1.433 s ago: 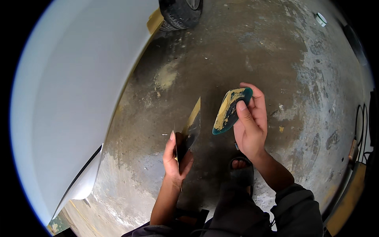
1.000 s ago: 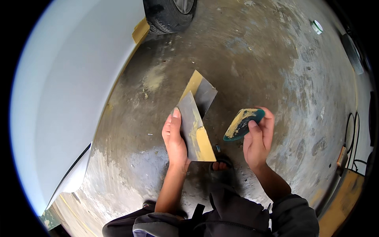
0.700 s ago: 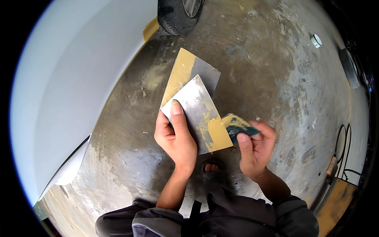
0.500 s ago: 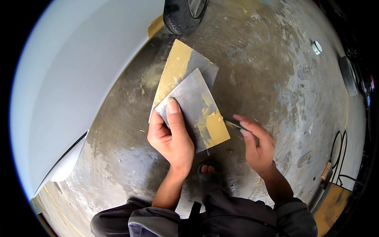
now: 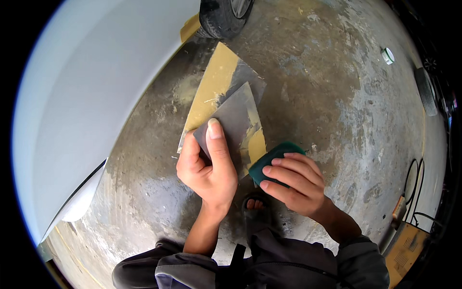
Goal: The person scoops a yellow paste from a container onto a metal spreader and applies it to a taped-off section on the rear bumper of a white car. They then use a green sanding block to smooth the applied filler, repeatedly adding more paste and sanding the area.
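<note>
My left hand [image 5: 211,176] is closed on two flat metal plates, its thumb pressing on the front grey plate [image 5: 228,118]. Behind and overlapped by it is the larger back plate [image 5: 248,79], with a broad band of yellow putty along its left side. More yellow putty [image 5: 256,146] lies on the right edge of the front plate. A dark green flat putty spreader [image 5: 260,166] is gripped in my right hand [image 5: 301,185], fingers over its face. The spreader's left edge meets the putty-covered edge of the front plate; whether it touches is hard to see.
A pale car body panel [image 5: 91,91] curves along the left, with a wheel [image 5: 224,21] at the top. On the stained concrete floor [image 5: 317,96] lie a small white-and-green tub [image 5: 387,56] and a tyre [image 5: 425,91] at right. Black cable [image 5: 410,183] and a cardboard box [image 5: 405,253] are lower right.
My right hand has turned palm-down and moved left, bringing the spreader's broad face into view at the front plate's edge. The plates have shifted and tilted slightly; less yellow putty shows on the front one.
</note>
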The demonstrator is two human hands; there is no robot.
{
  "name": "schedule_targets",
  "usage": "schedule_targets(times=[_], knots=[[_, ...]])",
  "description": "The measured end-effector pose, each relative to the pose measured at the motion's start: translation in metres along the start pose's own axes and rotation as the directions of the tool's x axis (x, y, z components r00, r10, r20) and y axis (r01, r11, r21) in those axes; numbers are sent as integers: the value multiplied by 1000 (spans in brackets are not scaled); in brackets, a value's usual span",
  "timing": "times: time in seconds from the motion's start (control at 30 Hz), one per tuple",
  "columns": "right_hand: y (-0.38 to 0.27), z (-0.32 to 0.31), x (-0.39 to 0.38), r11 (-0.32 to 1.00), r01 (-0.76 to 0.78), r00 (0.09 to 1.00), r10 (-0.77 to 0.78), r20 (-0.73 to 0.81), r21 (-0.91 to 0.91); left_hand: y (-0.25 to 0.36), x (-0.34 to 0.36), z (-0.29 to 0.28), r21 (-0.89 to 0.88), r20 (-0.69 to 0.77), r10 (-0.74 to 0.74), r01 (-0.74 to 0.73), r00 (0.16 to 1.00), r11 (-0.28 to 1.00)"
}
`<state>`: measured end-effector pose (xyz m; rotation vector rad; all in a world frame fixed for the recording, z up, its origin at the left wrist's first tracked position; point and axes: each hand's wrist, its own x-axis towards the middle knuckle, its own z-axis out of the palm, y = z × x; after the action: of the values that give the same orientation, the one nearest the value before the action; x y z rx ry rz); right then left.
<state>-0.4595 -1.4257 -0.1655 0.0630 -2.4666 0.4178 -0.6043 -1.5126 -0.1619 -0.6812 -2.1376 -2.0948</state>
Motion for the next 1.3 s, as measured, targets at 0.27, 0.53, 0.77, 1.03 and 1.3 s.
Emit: schedule_targets(times=[0.27, 0.53, 0.77, 1.03, 1.3], knots=[[-9, 14, 12, 687, -340, 753, 608, -251, 642, -13, 21, -37, -300, 115, -437, 450, 892, 841], [-32, 54, 71, 97, -274, 526, 848, 65, 957, -32, 22, -101, -246, 636, -757, 969, 150, -14], [-122, 95, 54, 160, -518, 416, 906, 84, 840, -34, 22, -156, -190, 697, -710, 981, 101, -48], [-86, 36, 66, -201, -476, -156, 977, 143, 856, -42, 9, -187, -206, 973, -193, 854, 126, -478], [-6, 112, 73, -3, -166, 57, 998, 12, 986, -81, 6, -203, 6, 999, 35, 811, 17, -585]])
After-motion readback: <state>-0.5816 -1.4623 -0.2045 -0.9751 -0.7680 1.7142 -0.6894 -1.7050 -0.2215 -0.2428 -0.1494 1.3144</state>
